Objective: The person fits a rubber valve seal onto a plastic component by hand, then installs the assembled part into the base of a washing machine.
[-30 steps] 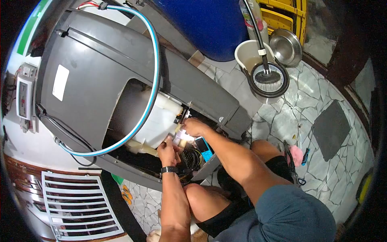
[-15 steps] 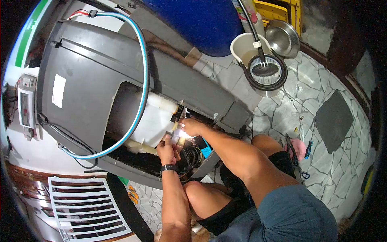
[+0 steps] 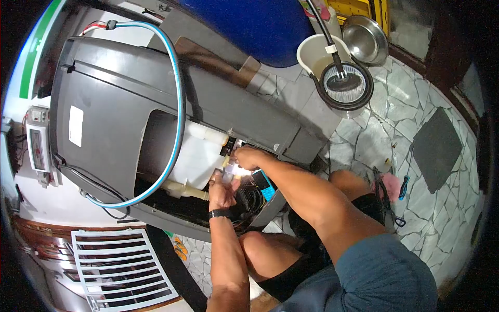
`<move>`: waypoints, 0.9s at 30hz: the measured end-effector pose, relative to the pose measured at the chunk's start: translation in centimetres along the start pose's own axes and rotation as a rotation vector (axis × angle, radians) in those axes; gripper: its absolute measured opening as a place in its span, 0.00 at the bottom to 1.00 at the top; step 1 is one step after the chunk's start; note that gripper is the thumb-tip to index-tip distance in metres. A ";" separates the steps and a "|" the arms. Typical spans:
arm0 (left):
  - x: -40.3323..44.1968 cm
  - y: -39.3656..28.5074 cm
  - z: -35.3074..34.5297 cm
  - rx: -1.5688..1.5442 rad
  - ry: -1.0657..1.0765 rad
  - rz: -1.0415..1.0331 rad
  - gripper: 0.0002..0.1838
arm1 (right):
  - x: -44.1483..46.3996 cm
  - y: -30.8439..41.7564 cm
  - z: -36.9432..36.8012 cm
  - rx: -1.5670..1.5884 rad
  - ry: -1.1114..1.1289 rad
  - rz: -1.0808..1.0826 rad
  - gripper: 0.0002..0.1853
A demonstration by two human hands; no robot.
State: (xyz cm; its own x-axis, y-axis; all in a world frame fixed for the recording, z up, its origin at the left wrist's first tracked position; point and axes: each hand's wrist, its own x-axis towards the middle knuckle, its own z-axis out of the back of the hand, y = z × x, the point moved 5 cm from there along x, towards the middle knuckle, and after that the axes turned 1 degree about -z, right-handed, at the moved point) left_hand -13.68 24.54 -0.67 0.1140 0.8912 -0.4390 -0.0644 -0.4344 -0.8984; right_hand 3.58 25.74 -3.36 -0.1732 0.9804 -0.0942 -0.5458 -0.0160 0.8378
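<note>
A large grey appliance casing lies on its side with an opening in it. Inside show a white tub, pale plastic pipes and dark wiring. My left hand, a dark band at its wrist, reaches into the opening with fingers bent around a small pale part that I cannot make out. Just above it, my right hand has its fingers closed beside a bright spot among the fittings; its fingertips are partly hidden. A blue-edged device sits below my right forearm.
A blue-and-white hose loops over the casing. Behind stand a blue drum, a pail, a round brush and a metal basin. Tools, including a blue-handled one, lie on the tiled floor near my knee.
My view has shifted slightly. Both hands stay at the same place in the opening, with the left fingers turned a little and the right hand slightly higher over the fittings.
</note>
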 end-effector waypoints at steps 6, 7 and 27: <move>-0.3 0.1 -0.5 0.070 -0.003 -0.002 0.28 | 4.2 -1.1 -1.5 0.112 -0.004 -0.009 0.14; -0.6 0.2 -0.3 0.081 -0.008 0.004 0.28 | 4.6 -1.1 -2.0 0.104 -0.025 0.014 0.14; 0.1 0.4 -0.5 0.040 -0.002 -0.028 0.27 | 2.6 -2.4 -1.4 0.612 -0.142 -0.101 0.15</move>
State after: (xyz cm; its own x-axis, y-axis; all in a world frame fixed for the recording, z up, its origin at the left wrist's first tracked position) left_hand -13.23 24.35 -1.05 0.1148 0.9033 -0.4133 -0.1009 -0.4033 -0.9095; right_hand 3.28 28.03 -6.37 -0.0122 0.9883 -0.1520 0.0204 0.1522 0.9881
